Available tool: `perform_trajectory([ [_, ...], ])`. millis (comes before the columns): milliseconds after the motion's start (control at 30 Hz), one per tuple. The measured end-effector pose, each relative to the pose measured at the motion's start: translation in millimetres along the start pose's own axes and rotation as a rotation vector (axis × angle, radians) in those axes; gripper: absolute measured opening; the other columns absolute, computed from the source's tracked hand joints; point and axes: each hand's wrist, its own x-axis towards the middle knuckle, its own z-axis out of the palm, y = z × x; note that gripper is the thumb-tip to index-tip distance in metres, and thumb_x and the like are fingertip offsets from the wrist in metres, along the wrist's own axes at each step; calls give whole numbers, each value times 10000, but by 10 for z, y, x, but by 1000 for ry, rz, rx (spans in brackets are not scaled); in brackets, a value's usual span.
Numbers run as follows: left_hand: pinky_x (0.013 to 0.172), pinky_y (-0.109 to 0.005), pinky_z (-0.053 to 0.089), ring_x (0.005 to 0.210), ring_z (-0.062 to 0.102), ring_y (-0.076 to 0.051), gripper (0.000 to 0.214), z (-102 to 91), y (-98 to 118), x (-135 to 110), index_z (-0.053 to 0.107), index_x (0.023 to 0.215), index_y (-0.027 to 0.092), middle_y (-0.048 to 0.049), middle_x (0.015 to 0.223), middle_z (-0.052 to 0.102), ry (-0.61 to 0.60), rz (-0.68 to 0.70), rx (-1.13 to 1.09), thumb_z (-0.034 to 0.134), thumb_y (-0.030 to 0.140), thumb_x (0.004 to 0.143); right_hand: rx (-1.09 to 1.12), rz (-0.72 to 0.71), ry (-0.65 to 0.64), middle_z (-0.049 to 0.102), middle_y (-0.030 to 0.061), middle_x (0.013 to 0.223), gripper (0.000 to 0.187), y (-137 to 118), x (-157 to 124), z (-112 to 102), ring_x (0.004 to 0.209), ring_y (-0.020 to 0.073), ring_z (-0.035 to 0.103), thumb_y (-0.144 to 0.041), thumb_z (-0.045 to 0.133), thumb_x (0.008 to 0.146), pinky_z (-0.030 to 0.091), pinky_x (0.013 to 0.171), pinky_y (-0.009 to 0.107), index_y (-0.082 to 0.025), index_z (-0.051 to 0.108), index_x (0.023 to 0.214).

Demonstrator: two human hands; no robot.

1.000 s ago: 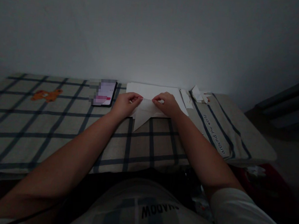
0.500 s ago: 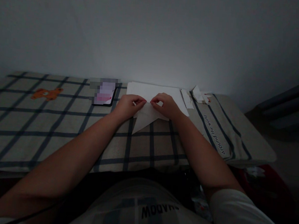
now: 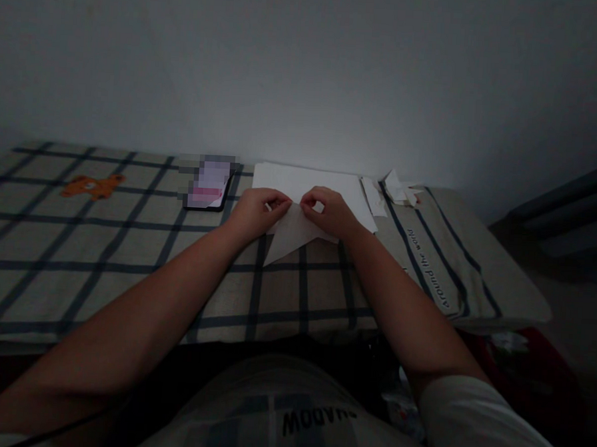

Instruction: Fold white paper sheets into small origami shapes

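Note:
A white sheet of paper [image 3: 294, 231] with a pointed lower corner hangs between my hands, over the near edge of a stack of white paper [image 3: 301, 178]. My left hand [image 3: 259, 211] pinches the sheet's upper edge between thumb and fingers. Close beside it, my right hand [image 3: 329, 210] pinches the same edge, its thumb and forefinger forming a ring. The fingertips of the two hands are a small gap apart. Part of the sheet's right side is hidden behind my right hand.
A checked cloth [image 3: 127, 248] covers the table. Left of the stack lies a phone [image 3: 210, 185], its screen blurred; farther left is an orange bear-shaped piece [image 3: 94, 186]. Paper scraps [image 3: 400, 189] lie to the right. A wall [image 3: 306, 77] rises behind. Below right sits a red container [image 3: 536, 369].
Almost nothing differs. Both hands keep their pinch on the sheet in the same place, and its lower corner has shifted very slightly upward.

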Motion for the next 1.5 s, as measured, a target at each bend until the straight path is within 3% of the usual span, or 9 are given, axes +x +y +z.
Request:
perform_trajectory([
  [400,594,-277,403,609,544,-141,240,11,59,-15,754,815,171,-30,700,691,-25,4,42,592,348,819,77,-7,-21,649,34,797,65,-24,-3,46,754,177,572,-235,576,831,440,747,340,-204,632,817],
  [800,603,-297,355,625,546,-165,228,14,153,-59,716,734,196,-37,674,666,-9,4,236,603,383,803,42,51,-48,648,23,785,35,-109,-9,83,737,165,556,-218,601,813,429,734,327,-206,634,810],
  [1000,630,-307,381,654,561,-179,221,15,132,-62,731,787,200,-43,708,672,20,13,236,603,379,811,38,82,-83,641,35,796,94,-93,-9,82,749,173,567,-282,598,861,434,731,329,-199,635,835],
  [1500,610,-327,345,710,604,-220,223,-2,175,-59,749,790,220,-66,774,727,41,-20,411,630,406,814,-26,23,-111,637,38,794,77,-140,9,77,743,171,536,-215,576,855,416,730,324,-192,644,828],
])
